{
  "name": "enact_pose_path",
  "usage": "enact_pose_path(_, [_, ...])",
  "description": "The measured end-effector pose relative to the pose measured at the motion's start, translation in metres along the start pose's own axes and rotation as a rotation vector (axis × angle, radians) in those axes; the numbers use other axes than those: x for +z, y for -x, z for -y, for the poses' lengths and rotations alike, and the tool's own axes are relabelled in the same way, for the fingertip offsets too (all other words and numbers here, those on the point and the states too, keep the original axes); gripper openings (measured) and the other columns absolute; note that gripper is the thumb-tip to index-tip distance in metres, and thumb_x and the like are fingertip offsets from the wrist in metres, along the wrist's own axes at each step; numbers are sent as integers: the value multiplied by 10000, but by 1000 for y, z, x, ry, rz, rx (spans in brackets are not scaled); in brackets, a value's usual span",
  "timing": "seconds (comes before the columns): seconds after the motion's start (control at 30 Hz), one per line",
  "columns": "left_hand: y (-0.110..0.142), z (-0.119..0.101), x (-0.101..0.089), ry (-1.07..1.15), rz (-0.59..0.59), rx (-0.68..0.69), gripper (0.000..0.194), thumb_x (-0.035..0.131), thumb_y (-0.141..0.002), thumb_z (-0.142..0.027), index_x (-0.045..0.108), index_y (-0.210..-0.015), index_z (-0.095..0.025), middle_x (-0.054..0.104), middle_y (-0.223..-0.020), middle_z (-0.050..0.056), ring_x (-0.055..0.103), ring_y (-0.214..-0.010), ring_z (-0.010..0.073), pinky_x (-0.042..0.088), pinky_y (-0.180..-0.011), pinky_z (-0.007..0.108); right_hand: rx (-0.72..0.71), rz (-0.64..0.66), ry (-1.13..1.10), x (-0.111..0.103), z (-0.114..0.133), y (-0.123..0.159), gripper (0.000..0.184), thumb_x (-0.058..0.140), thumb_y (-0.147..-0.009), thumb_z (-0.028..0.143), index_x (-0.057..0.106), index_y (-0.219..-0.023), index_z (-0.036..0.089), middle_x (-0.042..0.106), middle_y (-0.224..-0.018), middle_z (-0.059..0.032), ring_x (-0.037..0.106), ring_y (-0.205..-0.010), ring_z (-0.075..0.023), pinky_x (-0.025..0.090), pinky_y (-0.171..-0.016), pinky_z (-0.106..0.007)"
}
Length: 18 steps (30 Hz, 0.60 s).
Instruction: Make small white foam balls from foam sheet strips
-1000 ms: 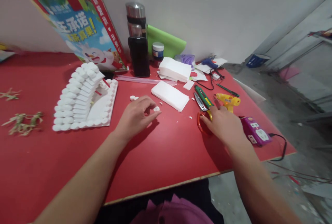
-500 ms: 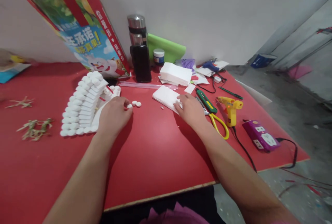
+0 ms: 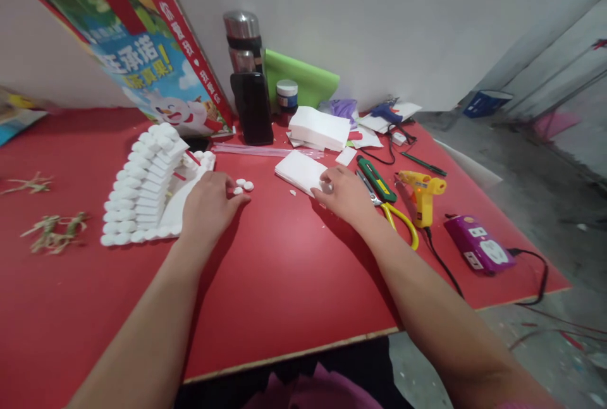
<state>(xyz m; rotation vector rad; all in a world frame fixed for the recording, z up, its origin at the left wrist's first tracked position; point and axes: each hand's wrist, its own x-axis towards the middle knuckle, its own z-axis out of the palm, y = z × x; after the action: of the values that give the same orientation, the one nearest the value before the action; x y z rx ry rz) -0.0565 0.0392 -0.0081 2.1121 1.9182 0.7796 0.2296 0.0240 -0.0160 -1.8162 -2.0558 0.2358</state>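
My left hand [image 3: 208,200] rests on the table with thumb and index finger apart, beside three small white discs [image 3: 248,186]. The nearest disc lies between those fingertips, apparently on the table. Just behind this hand stands a white stepped model [image 3: 137,191], its curved outer side built of rows of similar rounded white pieces. My right hand [image 3: 346,194] is at the near right edge of a stack of white sheets [image 3: 300,170]. Its fingers are curled together around something small and pale, too unclear to name.
Right of my right hand lie a green utility knife [image 3: 377,180], yellow-handled scissors [image 3: 401,222], a yellow glue gun [image 3: 422,194] and a purple power socket [image 3: 478,246]. A phone [image 3: 253,109] leans on a flask [image 3: 243,30] behind. Dried-grass figures [image 3: 55,232] lie left.
The disc at my left fingertips has come up against the other two, and the thumb and index finger have spread apart. My right hand stays by the sheets. The view has shifted slightly.
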Motion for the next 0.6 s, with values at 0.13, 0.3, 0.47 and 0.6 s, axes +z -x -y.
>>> enact_pose_path(0.13, [7,-17,2,103,-103,80,272,764,-848,-379,533,-840,-237,597,-890,54,577,-845,253,443,-800,393,12,39,0,1,3,0,185,738,-883,276,702,-1020,157,676,-1095,-131,626,-941,-254,444,-794,-333])
enact_pose_path(0.3, [20,-36,18,296,-47,156,195,689,-919,-394,595,-895,-225,626,-911,48,567,-763,205,450,-753,362,40,75,-91,6,-5,-3,50,685,-876,223,683,-895,177,684,-939,-68,593,-778,-183,402,-695,-288])
enact_pose_path(0.47, [26,-42,28,338,31,196,179,679,-926,-380,640,-904,-207,658,-877,48,590,-755,195,459,-723,335,-17,39,-163,6,-11,-3,115,605,-864,168,681,-778,180,692,-854,-47,585,-723,-159,395,-686,-280])
enact_pose_path(0.6, [25,-40,30,313,55,199,181,635,-948,-372,668,-939,-194,715,-932,82,647,-818,225,503,-780,359,-18,-1,-190,5,-9,-3,121,604,-838,163,675,-742,184,694,-825,-45,589,-718,-163,407,-695,-286])
